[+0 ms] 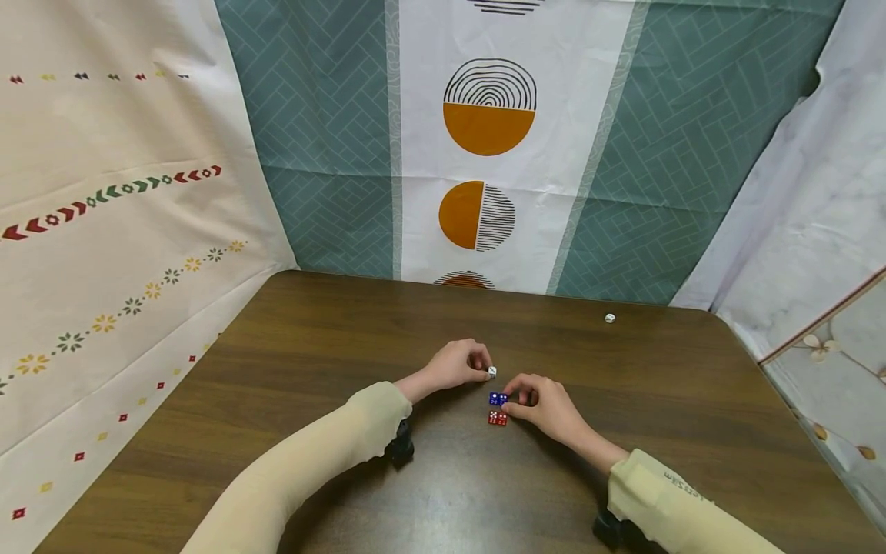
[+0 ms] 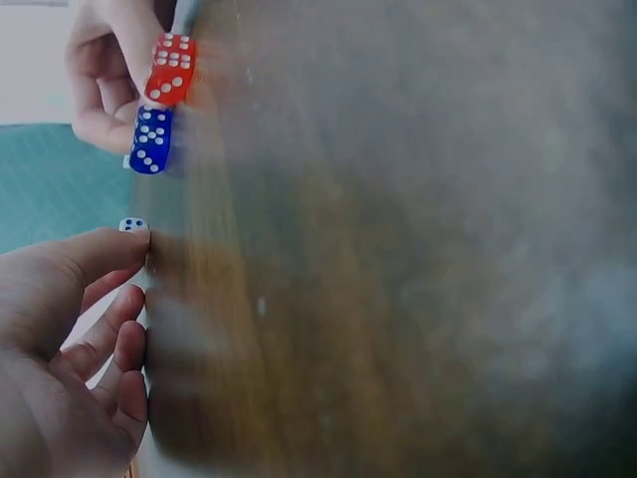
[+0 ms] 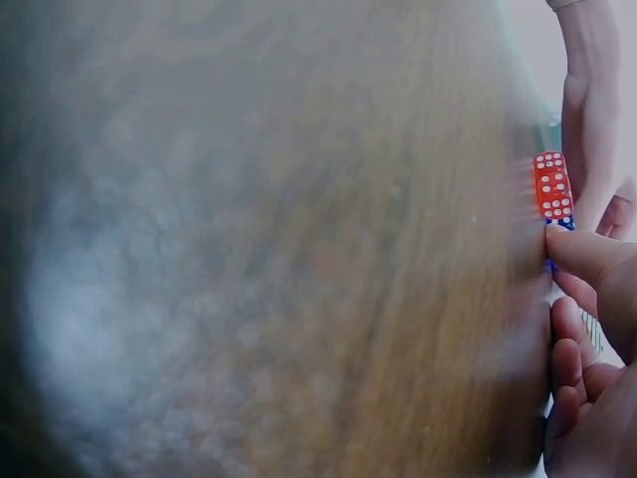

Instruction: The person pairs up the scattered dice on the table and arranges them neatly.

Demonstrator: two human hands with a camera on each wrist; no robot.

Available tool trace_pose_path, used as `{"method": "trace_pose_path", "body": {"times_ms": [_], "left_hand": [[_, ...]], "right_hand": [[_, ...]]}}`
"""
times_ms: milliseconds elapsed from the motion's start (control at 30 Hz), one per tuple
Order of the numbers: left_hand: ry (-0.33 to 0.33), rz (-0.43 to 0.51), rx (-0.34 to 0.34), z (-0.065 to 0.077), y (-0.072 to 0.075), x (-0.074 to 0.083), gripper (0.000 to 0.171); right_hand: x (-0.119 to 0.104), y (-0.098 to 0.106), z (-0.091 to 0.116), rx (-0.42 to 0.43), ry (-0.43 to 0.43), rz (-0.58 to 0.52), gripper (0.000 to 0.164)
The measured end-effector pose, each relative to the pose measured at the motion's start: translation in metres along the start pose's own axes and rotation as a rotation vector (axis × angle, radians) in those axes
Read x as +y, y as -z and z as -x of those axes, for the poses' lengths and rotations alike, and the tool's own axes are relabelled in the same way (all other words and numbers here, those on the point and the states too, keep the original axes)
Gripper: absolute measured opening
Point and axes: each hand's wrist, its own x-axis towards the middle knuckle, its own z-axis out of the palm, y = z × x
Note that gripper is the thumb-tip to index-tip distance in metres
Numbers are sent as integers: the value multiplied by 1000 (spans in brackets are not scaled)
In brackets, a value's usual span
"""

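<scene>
My left hand (image 1: 458, 365) pinches a small white die (image 1: 492, 372) between thumb and fingertip, close above the wooden table. In the left wrist view, the thumb overlaps the lower part of this white die (image 2: 133, 225). Just nearer to me, two blue dice (image 1: 494, 398) sit side by side, and my right hand (image 1: 547, 405) grips the right one between thumb and index finger. A pair of red dice (image 1: 493, 418) lies on the near side of the blue pair. The right thumb covers much of the blue dice (image 3: 565, 224) in the right wrist view.
Another white die (image 1: 610, 318) lies near the far right edge of the brown wooden table (image 1: 346, 323). A patterned curtain (image 1: 332, 154) hangs behind the table, with printed cloths at both sides.
</scene>
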Motion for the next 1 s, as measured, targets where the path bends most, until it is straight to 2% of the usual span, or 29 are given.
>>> {"method": "trace_pose_path", "body": {"times_ms": [233,467,1000], "left_hand": [[4,-10,-15,3,-3,5,10],[-23,-27,-27,7,-2,10,9],[-54,-25,-27,8,-4,7,7]], "right_hand": [[0,0,0,-2,-1,-4,15],[0,0,0,3,8,0,15],[0,0,0,0,-4,-1,15]]}}
